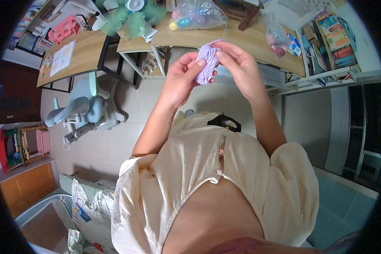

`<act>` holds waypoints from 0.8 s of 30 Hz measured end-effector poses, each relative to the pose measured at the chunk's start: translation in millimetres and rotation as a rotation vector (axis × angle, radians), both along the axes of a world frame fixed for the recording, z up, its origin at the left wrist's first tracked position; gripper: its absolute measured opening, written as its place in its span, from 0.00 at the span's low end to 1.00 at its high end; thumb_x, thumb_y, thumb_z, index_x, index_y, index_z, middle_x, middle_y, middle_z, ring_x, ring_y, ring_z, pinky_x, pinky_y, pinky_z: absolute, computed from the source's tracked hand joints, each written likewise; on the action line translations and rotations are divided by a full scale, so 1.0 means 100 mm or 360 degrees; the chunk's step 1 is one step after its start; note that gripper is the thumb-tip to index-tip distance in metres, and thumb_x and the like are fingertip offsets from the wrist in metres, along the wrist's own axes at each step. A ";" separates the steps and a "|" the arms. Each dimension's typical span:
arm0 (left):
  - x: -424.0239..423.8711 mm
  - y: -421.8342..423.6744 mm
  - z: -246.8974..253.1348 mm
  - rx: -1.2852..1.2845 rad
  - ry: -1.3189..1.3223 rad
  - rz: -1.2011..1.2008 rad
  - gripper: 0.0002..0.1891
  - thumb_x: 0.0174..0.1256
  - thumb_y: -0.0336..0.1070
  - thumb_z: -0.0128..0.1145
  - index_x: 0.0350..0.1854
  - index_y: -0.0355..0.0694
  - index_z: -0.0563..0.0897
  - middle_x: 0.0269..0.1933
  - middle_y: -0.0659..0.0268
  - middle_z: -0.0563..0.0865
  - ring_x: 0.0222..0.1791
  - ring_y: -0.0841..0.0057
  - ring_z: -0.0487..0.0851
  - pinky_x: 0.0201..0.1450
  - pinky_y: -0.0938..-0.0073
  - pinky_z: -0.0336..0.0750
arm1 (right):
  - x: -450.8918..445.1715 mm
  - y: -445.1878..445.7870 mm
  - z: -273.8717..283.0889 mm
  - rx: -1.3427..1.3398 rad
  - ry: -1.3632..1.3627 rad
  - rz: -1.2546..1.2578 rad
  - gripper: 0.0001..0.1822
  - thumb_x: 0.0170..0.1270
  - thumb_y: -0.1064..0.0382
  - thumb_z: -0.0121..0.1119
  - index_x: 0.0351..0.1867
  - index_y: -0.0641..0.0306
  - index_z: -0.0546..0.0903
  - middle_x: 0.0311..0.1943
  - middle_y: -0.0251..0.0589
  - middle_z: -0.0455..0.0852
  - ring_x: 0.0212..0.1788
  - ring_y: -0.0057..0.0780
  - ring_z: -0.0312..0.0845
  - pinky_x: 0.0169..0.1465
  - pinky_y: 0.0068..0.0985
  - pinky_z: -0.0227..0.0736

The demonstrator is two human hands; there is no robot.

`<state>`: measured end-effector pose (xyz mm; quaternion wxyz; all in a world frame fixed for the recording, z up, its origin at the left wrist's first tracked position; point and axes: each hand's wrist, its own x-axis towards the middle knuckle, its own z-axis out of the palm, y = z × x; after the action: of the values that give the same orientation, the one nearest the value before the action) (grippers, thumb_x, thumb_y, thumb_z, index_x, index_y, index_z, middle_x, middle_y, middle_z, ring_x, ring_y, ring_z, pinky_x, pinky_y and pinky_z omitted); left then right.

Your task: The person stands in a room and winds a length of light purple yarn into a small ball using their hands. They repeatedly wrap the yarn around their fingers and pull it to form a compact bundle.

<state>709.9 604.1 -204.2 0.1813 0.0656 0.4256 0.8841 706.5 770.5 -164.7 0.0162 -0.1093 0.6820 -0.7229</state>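
Observation:
A small bundle of lavender yarn [206, 65], wound in long loops, is held up in front of me between both hands. My left hand [186, 71] grips its lower left part, with the thumb across the strands and fingertips showing below on the far side. At the top right of the bundle, my right hand [236, 60] pinches the yarn between thumb and fingers. From there a thin strand [225, 31] runs up toward a clear plastic bag [200, 16] with balls of several colours in it. Its far end is lost against the bag.
A long wooden desk [184, 39] stands beyond my hands. At its right lies another bag of yarn balls [275, 39], near a white bookshelf [324, 74]. A blue-grey swivel chair [82, 98] is on the left, by a second desk [85, 50]. A plastic tub [47, 203] sits at lower left.

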 end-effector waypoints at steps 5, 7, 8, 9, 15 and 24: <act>-0.18 -0.12 -0.02 0.0481 -0.0280 -0.0372 0.17 0.76 0.41 0.44 0.56 0.34 0.73 0.47 0.54 0.84 0.38 0.72 0.84 0.34 0.75 0.84 | -0.16 0.08 -0.02 0.0091 0.0005 -0.0029 0.14 0.70 0.64 0.55 0.52 0.69 0.80 0.46 0.41 0.85 0.49 0.21 0.79 0.54 0.23 0.72; -0.23 -0.13 -0.01 0.0660 -0.0334 -0.0483 0.18 0.77 0.43 0.41 0.56 0.33 0.72 0.46 0.53 0.83 0.35 0.73 0.82 0.30 0.79 0.82 | -0.21 0.13 -0.02 0.0236 0.0091 -0.0086 0.15 0.70 0.65 0.55 0.54 0.68 0.79 0.49 0.43 0.84 0.51 0.23 0.78 0.56 0.24 0.71; -0.26 -0.14 -0.03 0.0757 -0.0394 -0.0532 0.18 0.78 0.43 0.41 0.56 0.33 0.72 0.45 0.53 0.82 0.33 0.75 0.80 0.28 0.80 0.80 | -0.25 0.19 -0.04 0.0298 0.0115 -0.0098 0.17 0.69 0.65 0.55 0.57 0.68 0.77 0.52 0.44 0.82 0.54 0.25 0.77 0.57 0.24 0.71; -0.30 -0.13 -0.06 0.0850 -0.0451 -0.0584 0.19 0.78 0.44 0.41 0.56 0.33 0.71 0.44 0.54 0.82 0.32 0.76 0.78 0.25 0.82 0.78 | -0.31 0.22 -0.07 0.0357 0.0143 -0.0112 0.19 0.69 0.65 0.56 0.60 0.67 0.75 0.54 0.46 0.81 0.57 0.27 0.76 0.58 0.25 0.70; -0.50 -0.12 -0.09 0.1064 -0.0575 -0.0958 0.20 0.78 0.48 0.40 0.54 0.33 0.71 0.39 0.57 0.80 0.25 0.82 0.71 0.17 0.88 0.66 | -0.66 0.27 -0.18 -0.0077 0.0172 0.0677 0.40 0.61 0.62 0.65 0.72 0.63 0.57 0.67 0.46 0.69 0.69 0.33 0.62 0.72 0.32 0.53; -0.64 -0.06 0.17 0.0515 -0.0417 -0.1010 0.28 0.74 0.57 0.43 0.56 0.33 0.73 0.40 0.58 0.81 0.23 0.82 0.74 0.15 0.88 0.70 | -0.86 0.32 -0.01 0.0349 -0.0061 0.0598 0.12 0.69 0.59 0.59 0.46 0.64 0.82 0.35 0.30 0.84 0.31 0.14 0.77 0.36 0.15 0.72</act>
<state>645.9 597.8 -186.9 0.4863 0.1085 0.2122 0.8407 620.3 803.0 -166.0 0.1753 -0.2182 0.7239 -0.6306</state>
